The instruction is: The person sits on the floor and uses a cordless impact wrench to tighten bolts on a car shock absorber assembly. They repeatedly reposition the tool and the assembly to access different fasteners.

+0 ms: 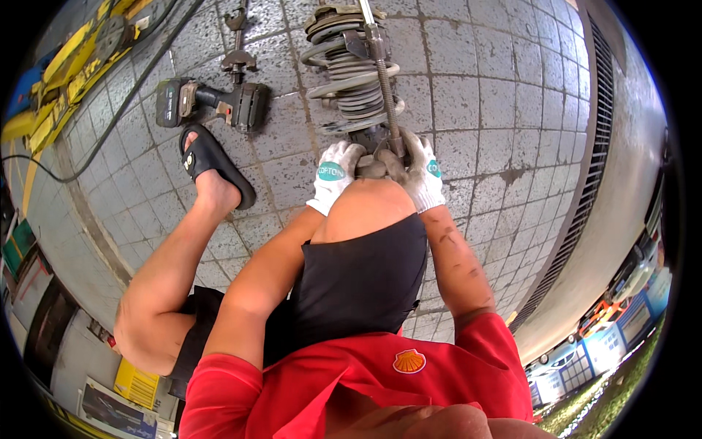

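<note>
A coil spring strut (351, 80) lies on the tiled floor in front of me, its grey coils pointing away. Along its right side runs a spring compressor (384, 84) with a long threaded rod and hooked jaws. My left hand (336, 172), in a white knit glove with grimy fingers, is closed round the strut's near end. The right hand (422, 172), gloved the same way, has its fingers curled at the compressor's lower end, against the strut. My bent knee (369, 208) hides the nearest part of the strut and some of the fingertips.
Left of the strut lies a cordless impact wrench (219, 102), beside another threaded tool with jaws (238, 60). My sandalled foot (216, 164) is just below it. A black cable (121, 121) crosses the floor near yellow lift parts (66, 80). A drain grate (589, 154) runs along the right.
</note>
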Tool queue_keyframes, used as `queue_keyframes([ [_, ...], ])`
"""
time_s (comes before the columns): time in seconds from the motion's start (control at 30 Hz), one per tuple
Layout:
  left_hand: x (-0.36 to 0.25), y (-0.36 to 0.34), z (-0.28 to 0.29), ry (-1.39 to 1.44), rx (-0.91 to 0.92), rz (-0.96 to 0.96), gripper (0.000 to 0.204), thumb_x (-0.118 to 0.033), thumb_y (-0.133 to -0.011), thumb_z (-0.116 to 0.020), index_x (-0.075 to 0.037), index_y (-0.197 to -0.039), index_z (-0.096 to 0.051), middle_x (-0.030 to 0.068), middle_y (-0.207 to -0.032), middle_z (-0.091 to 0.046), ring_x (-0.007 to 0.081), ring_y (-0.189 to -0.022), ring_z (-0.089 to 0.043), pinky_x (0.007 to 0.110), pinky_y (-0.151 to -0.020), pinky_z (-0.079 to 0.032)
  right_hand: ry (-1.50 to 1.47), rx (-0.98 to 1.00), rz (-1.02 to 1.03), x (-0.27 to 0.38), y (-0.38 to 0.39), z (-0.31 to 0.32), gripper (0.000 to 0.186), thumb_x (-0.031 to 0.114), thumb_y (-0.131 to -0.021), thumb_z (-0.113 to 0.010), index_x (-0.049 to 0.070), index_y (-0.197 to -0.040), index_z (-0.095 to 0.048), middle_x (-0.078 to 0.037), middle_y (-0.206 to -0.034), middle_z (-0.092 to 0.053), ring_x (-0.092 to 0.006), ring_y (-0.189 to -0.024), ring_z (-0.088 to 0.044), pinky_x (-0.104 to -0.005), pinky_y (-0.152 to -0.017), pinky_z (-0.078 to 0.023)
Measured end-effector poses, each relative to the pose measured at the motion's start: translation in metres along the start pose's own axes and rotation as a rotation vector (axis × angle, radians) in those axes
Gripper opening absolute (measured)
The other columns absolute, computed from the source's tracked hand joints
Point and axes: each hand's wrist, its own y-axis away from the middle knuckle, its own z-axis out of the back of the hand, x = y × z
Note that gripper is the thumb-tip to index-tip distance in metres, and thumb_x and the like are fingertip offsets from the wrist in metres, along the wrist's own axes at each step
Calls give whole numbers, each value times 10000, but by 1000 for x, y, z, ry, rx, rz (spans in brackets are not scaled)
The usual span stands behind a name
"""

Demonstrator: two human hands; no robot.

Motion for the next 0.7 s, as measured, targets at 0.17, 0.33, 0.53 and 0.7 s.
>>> queue_keyframes([
  [0.17,11,-11,-7,-87,56,31,391,-412,-839,-785,-110,-1071,-695,171,-1074,-637,412,-1080,-616,539,-915,-507,-73,-117,120,-17,-6,-13,562,316,-906,-829,114,-1403,-664,-202,-1200,-627,-379,-1043,-663,-452,-921,-556],
  [0.33,-15,-15,-11,-93,5,64,575,-605,-832,-772,-65,-1022,-720,184,-1066,-677,403,-1063,-646,525,-930,-526,-167,-137,93,-29,-14,-10,535,293,-903,-832,79,-1370,-683,-181,-1179,-660,-359,-1056,-667,-441,-941,-553],
  [0.53,-39,-19,-5,-95,-119,-18,489,-554,-878,-759,-75,-827,-682,173,-901,-662,398,-894,-637,518,-814,-523,-325,-129,63,-44,-12,-11,540,277,-915,-820,19,-1369,-681,-163,-1199,-674,-305,-1115,-671,-405,-976,-545],
  [0.7,-48,-58,-2,36,-125,-128,523,-561,-895,-746,-43,-860,-686,203,-898,-690,388,-882,-669,490,-784,-540,-190,-263,8,-40,-35,9,658,364,-927,-825,50,-1475,-641,-240,-1341,-656,-353,-1261,-646,-435,-1070,-528],
])
